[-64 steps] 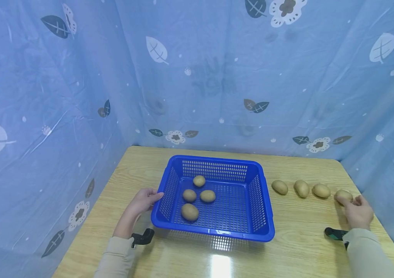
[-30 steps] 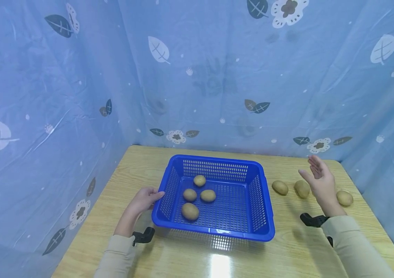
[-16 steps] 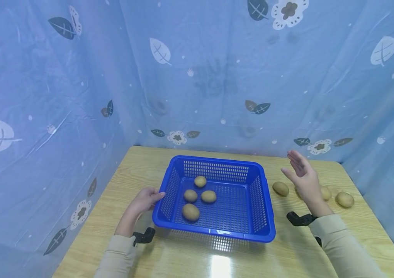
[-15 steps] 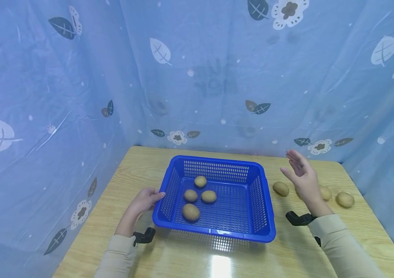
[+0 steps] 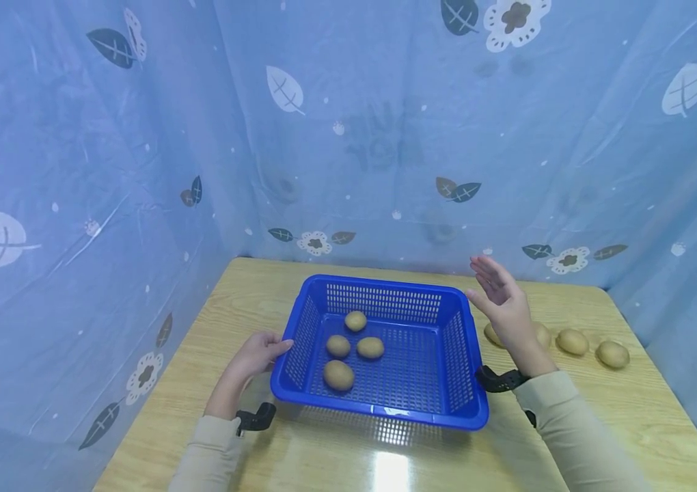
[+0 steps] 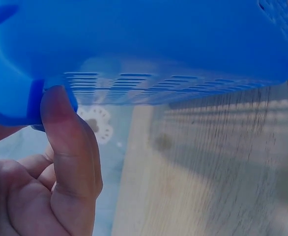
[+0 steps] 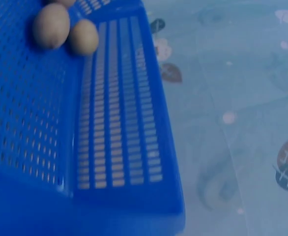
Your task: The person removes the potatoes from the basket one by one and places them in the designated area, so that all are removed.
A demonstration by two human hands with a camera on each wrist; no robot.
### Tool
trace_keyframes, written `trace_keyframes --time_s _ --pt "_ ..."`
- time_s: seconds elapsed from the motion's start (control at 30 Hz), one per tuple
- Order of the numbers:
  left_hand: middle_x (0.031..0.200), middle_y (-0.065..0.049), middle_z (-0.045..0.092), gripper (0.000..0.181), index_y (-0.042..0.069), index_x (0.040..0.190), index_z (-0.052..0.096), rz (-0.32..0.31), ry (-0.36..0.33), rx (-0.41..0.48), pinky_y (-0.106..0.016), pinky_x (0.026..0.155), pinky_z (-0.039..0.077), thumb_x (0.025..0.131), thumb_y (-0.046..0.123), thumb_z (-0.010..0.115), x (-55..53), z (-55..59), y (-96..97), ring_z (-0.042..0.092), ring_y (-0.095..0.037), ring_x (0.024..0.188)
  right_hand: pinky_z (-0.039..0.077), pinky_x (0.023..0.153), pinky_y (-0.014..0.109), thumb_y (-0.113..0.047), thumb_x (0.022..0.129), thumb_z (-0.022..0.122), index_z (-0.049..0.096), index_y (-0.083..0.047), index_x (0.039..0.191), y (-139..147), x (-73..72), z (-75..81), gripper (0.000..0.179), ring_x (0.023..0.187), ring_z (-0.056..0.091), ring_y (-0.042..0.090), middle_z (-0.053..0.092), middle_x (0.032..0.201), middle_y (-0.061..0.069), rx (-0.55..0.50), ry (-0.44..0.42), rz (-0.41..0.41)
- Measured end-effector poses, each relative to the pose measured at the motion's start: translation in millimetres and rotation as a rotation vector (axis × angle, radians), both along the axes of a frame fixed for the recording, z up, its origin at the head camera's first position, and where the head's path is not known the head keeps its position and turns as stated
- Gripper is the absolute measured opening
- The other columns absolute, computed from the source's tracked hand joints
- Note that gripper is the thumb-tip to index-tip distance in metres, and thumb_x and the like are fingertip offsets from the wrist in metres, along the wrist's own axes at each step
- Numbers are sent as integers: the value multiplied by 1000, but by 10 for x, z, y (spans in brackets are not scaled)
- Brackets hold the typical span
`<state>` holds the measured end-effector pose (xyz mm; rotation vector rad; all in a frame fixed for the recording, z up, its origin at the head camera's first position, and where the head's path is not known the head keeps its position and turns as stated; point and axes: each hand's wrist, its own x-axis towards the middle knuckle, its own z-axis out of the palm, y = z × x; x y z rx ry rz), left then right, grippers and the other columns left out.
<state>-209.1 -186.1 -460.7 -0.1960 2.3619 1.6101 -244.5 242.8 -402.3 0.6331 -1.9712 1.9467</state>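
A blue plastic basket (image 5: 385,410) with mesh walls stands on the table, and several potatoes (image 5: 339,376) lie in its left half. My left hand (image 5: 257,354) pinches the basket's left rim, thumb on top; the left wrist view shows its fingers (image 6: 70,142) at the blue rim (image 6: 16,105). Past the basket's right rim, my right hand (image 5: 502,301) is held up with its fingers extended and nothing in it. Behind that hand a row of several potatoes (image 5: 572,342) lies on the table, two of them partly hidden. The right wrist view shows no hand, only the basket and potatoes (image 7: 51,26).
The wooden table (image 5: 600,417) ends at a blue patterned curtain (image 5: 379,137) behind it and along both sides. Dark wrist mounts (image 5: 499,379) sit at both cuffs. Light glares off the table's front.
My right hand has left the rightmost potato in the row and moved left, empty, to the basket's right rim. My left hand keeps its hold, and the basket stays in place.
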Motion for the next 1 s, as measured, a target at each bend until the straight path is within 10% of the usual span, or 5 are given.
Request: trace_keyframes --time_s 1.0 --pt "90 -12 70 29 -4 101 63 9 40 -24 -42 83 57 97 22 54 15 0 17 68 -20 81 29 115 29 -2 94 55 34 -5 143 -1080 -321 -119 53 138 35 24 35 148 21 -157 -175 176"
